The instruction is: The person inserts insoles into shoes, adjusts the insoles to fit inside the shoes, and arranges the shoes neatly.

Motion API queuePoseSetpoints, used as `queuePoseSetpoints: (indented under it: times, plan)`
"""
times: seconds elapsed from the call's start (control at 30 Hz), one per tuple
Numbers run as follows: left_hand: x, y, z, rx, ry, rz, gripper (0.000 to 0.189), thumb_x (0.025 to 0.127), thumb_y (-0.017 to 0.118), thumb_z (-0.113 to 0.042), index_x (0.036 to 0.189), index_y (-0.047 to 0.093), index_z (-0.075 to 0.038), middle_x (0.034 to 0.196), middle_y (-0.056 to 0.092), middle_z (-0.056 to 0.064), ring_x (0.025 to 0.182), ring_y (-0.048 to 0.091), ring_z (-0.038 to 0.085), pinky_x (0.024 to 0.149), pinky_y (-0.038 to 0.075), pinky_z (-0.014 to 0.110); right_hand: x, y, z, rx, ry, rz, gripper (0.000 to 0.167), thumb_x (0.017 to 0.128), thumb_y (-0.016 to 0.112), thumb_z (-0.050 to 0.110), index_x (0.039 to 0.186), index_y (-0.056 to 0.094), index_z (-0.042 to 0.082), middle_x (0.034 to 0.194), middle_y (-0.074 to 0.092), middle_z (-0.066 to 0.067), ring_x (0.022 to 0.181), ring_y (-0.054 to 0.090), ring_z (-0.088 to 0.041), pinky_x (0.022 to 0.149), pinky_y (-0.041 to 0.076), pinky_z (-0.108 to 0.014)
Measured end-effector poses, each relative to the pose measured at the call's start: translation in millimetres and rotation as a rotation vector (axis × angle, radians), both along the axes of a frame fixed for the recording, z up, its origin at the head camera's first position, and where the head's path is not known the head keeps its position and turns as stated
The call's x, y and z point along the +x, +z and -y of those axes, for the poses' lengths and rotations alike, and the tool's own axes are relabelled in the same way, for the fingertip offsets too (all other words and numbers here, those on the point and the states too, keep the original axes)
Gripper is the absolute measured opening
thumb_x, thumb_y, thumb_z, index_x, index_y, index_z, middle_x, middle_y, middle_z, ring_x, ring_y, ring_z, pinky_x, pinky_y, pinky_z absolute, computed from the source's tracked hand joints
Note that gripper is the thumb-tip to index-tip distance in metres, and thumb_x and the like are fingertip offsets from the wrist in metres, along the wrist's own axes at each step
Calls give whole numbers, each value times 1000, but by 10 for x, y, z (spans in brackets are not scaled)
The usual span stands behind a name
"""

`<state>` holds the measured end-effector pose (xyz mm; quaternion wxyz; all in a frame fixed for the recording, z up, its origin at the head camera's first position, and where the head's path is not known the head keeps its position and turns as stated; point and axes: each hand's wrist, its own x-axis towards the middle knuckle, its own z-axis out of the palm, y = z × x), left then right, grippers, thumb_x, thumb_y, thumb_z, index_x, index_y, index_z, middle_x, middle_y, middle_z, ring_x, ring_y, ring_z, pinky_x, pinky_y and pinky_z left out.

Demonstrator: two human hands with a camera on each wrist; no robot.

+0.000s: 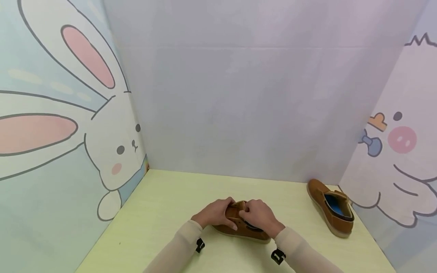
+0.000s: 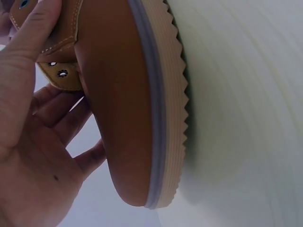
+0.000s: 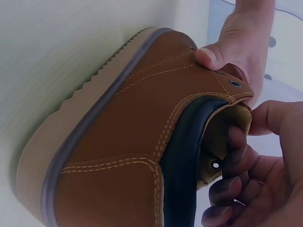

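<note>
A brown leather shoe (image 1: 240, 232) with a pale ridged sole sits upright on the light table, toe to the left. My left hand (image 1: 218, 213) grips it over the lace area, thumb on the near side and fingers on the far side. At the opening, my right hand (image 1: 260, 215) pinches the top edge of the upper, its fingers reaching inside the dark padded collar (image 3: 182, 156). Stitching and a metal eyelet (image 3: 235, 83) show beside the left thumb. A tan flap (image 2: 66, 78) with punched holes sticks out between the left thumb and fingers. No lace shows in the eyelets.
A second brown shoe (image 1: 321, 194) with a blue insole (image 1: 334, 204) stands at the right, close to the side wall. Grey cloth (image 1: 239, 113) covers the back; cartoon-printed panels (image 1: 112, 151) rise at both sides of the pale yellow table (image 1: 170, 189).
</note>
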<state>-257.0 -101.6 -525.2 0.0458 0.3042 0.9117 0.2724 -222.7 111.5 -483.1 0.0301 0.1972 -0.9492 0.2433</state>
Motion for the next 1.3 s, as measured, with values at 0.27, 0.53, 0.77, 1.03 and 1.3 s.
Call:
queuePoseSetpoints:
  times: [0.27,0.53,0.77,1.03,1.3]
  plan:
    - [28,-7,13,-7,-5,-14,79,72,85,-60,132,53,-19,108,62,-12,89,58,0,77,53,23,-57,86,-187,-29,85,-84,22,100,66,36,89,72,18,76,59,6,69,55,-12,61,49,-31]
    - [76,-5,113,-55,-1,19,92,70,92,-50,145,48,-20,124,60,-10,105,58,5,89,53,29,-83,-48,-445,175,209,119,120,72,78,73,160,29,8,152,41,-22,135,45,-43,102,45,-60]
    - [81,-16,118,-97,-1,6,91,70,91,-51,145,49,-20,124,61,-11,105,58,4,89,52,27,-69,-291,-415,242,173,91,133,65,83,73,162,22,6,144,52,-21,119,60,-37,89,54,-54]
    - [95,75,146,-99,-1,36,101,72,91,-49,154,41,-17,132,59,-8,113,58,7,96,51,31,-107,-257,-359,307,124,73,129,61,86,72,157,32,4,135,60,-17,101,68,-32,81,56,-53]
    - [178,343,596,34,36,57,76,93,71,-51,153,46,-12,147,53,7,135,50,27,108,44,48,-140,-226,-367,317,129,83,116,63,89,65,148,40,3,116,66,-11,90,65,-24,75,55,-47]
